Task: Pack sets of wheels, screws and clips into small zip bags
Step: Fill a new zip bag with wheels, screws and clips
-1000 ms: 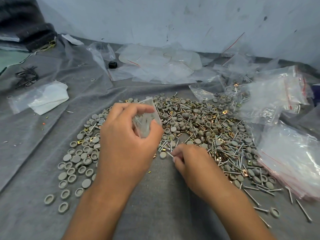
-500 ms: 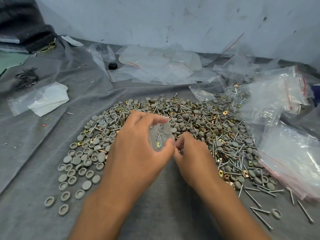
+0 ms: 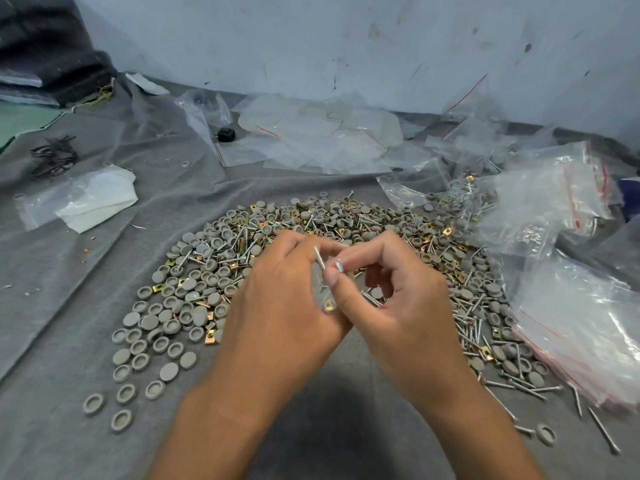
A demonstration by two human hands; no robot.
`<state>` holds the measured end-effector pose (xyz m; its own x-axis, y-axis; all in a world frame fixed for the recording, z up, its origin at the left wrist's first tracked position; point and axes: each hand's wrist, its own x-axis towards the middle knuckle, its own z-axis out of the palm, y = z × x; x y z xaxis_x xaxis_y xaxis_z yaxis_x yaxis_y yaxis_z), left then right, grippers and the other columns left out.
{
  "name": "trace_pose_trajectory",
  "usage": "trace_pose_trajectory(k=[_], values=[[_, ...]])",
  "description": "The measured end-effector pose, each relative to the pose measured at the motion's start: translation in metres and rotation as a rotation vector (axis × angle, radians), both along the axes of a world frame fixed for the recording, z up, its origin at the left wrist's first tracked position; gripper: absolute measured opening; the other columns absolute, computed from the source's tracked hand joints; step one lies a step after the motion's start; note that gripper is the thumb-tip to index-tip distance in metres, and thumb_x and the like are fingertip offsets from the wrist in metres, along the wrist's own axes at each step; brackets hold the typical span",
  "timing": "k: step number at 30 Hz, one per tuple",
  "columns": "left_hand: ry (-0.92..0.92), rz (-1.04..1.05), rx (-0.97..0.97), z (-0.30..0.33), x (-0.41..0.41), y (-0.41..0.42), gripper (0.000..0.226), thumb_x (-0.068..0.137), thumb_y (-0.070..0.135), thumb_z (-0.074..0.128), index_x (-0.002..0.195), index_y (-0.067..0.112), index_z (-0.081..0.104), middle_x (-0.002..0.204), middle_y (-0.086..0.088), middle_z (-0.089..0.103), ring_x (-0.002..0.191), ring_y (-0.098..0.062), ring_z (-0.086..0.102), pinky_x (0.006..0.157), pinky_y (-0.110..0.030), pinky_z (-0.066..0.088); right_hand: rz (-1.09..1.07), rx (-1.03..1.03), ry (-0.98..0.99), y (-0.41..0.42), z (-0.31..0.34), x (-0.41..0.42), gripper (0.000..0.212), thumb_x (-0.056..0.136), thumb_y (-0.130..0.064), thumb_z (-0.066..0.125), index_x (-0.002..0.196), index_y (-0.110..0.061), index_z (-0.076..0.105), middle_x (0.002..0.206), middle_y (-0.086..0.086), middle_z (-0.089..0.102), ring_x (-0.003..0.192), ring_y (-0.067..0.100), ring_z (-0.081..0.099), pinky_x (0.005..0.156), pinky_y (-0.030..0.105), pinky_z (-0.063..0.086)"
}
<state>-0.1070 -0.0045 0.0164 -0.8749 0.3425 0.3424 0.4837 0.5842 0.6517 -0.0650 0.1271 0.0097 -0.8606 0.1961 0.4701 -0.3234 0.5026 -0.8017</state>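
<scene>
Above the heap of grey wheels (image 3: 194,317), the left hand (image 3: 284,306) gripped a small clear zip bag (image 3: 320,292), already holding a brass clip. The right hand (image 3: 398,299) pinched silvery screws (image 3: 319,259) at its mouth.

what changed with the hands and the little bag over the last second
The right hand left the pile, where it was picking at the parts, and rose to meet the left hand; it now pinches a screw at the mouth of the small zip bag. The left hand, gripping the bag throughout, came lower and nearer the person. The pile, the stack of bags and the grey cloth stayed put.
</scene>
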Motion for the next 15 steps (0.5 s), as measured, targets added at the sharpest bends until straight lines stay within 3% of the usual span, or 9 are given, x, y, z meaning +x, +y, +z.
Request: trace_pose_trajectory(k=[3, 8, 10, 13, 15], values=[[0.009, 0.016, -0.018, -0.001, 0.000, 0.000, 0.035, 0.078, 0.032, 0.071, 0.112, 0.037, 0.062, 0.107, 0.020, 0.053, 0.094, -0.007, 0.054, 0.080, -0.036, 0.051, -0.055, 0.086, -0.010, 0.002, -0.004, -0.001, 0.008, 0.087, -0.033, 0.074, 0.088, -0.031, 0.066, 0.092, -0.016, 0.068, 0.091, 0.012, 0.060, 0.076, 0.028, 0.044], [0.020, 0.009, -0.021, -0.003, -0.001, 0.000, 0.036, 0.078, 0.036, 0.070, 0.113, 0.035, 0.062, 0.103, 0.019, 0.052, 0.089, -0.004, 0.050, 0.076, -0.032, 0.049, -0.057, 0.154, 0.028, 0.002, 0.000, -0.004, 0.012, 0.086, -0.031, 0.080, 0.095, -0.029, 0.072, 0.104, -0.018, 0.064, 0.107, 0.011, 0.059, 0.085, 0.025, 0.043], [0.021, 0.012, 0.000, -0.003, -0.001, -0.002, 0.038, 0.077, 0.043, 0.067, 0.114, 0.036, 0.062, 0.102, 0.020, 0.051, 0.084, -0.001, 0.049, 0.072, -0.027, 0.046, -0.045, 0.077, 0.012, 0.008, 0.002, -0.004, 0.018, 0.085, -0.039, 0.079, 0.100, -0.035, 0.071, 0.101, -0.023, 0.061, 0.098, 0.006, 0.058, 0.079, 0.016, 0.040], [0.029, 0.026, 0.033, -0.003, -0.002, -0.007, 0.039, 0.078, 0.047, 0.068, 0.116, 0.041, 0.063, 0.101, 0.022, 0.051, 0.084, 0.010, 0.047, 0.072, -0.015, 0.037, -0.116, -0.096, -0.030, 0.034, -0.004, -0.011, 0.008, 0.090, -0.038, 0.074, 0.095, -0.036, 0.068, 0.082, -0.027, 0.058, 0.070, 0.003, 0.052, 0.064, 0.012, 0.038], [0.033, 0.042, 0.042, -0.003, -0.003, -0.010, 0.038, 0.079, 0.046, 0.069, 0.116, 0.042, 0.062, 0.101, 0.022, 0.051, 0.085, 0.015, 0.045, 0.072, -0.009, 0.034, -0.195, 0.126, -0.182, 0.052, -0.017, -0.020, 0.010, 0.094, -0.030, 0.071, 0.092, -0.038, 0.065, 0.082, -0.027, 0.058, 0.071, 0.000, 0.054, 0.062, 0.012, 0.040]])
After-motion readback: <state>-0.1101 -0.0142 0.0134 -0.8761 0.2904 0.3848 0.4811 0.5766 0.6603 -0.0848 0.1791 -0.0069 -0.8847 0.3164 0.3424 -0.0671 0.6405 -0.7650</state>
